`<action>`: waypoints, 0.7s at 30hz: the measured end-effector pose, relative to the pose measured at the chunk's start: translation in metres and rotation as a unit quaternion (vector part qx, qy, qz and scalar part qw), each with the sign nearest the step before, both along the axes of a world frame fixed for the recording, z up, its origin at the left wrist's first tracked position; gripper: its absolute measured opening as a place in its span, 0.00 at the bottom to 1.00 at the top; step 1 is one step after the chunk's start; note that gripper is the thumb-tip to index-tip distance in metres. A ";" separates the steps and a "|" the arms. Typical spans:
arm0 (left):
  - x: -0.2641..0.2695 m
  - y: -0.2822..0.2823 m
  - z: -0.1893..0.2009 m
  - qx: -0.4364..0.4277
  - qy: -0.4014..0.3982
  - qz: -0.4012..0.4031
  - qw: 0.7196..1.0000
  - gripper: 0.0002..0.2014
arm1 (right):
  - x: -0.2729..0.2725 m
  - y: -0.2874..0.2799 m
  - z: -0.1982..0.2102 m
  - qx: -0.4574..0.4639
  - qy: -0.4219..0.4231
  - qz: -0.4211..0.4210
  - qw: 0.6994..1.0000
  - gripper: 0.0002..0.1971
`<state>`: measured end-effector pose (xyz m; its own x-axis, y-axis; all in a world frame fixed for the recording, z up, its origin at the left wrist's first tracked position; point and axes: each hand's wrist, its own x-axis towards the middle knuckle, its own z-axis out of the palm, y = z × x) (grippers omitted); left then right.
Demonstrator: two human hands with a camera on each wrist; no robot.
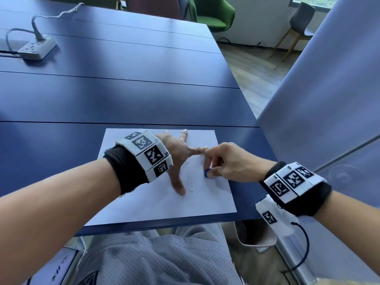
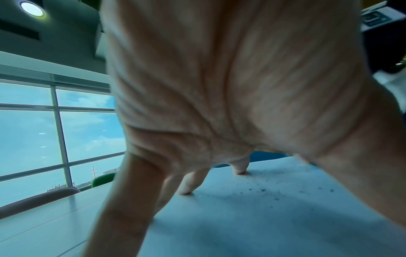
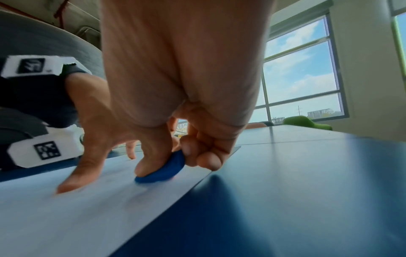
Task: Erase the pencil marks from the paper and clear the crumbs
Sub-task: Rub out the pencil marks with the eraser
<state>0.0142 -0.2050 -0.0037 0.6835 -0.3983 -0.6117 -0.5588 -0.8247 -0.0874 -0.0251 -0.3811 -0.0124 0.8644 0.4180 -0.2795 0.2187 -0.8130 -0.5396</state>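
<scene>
A white sheet of paper [image 1: 144, 206] lies at the near edge of the blue table [image 1: 102, 99]. My left hand [image 1: 176, 155] rests on the paper with fingers spread straight, pressing it flat. My right hand [image 1: 216, 163] pinches a small blue eraser [image 1: 206, 173] between thumb and fingers, its lower edge on the paper right of the left thumb. In the right wrist view the blue eraser [image 3: 162, 170] touches the paper [image 3: 66, 217]. Faint pencil marks [image 1: 190, 177] and dark crumbs [image 2: 274, 191] lie on the paper [image 2: 241, 226] beside the left hand's fingertips [image 2: 184, 192].
A grey power strip [image 1: 37, 48] with a cable sits at the table's far left. Green and dark chairs [image 1: 213, 15] stand beyond the table's far end. A grey panel [image 1: 329, 110] rises at the right. The table edge runs just under the paper, above my lap.
</scene>
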 end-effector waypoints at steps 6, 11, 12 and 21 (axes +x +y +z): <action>-0.001 -0.002 0.002 0.005 0.000 0.002 1.000 0.66 | -0.007 0.000 -0.007 0.040 -0.008 -0.018 0.999 0.04; -0.003 -0.002 0.004 0.006 0.002 0.000 1.000 0.66 | -0.001 0.004 -0.003 0.020 -0.001 0.005 1.000 0.06; -0.003 -0.002 0.004 0.007 0.000 -0.003 1.000 0.65 | 0.000 0.005 -0.005 0.033 -0.021 -0.013 0.999 0.07; -0.009 -0.003 0.012 0.009 -0.002 -0.014 1.000 0.64 | -0.007 0.006 -0.008 0.039 -0.019 0.006 0.999 0.06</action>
<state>0.0055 -0.2084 0.0085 0.6747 -0.4058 -0.6166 -0.5813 -0.8069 -0.1051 -0.0319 -0.3753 -0.0201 0.8688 0.4471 -0.2127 0.2495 -0.7664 -0.5919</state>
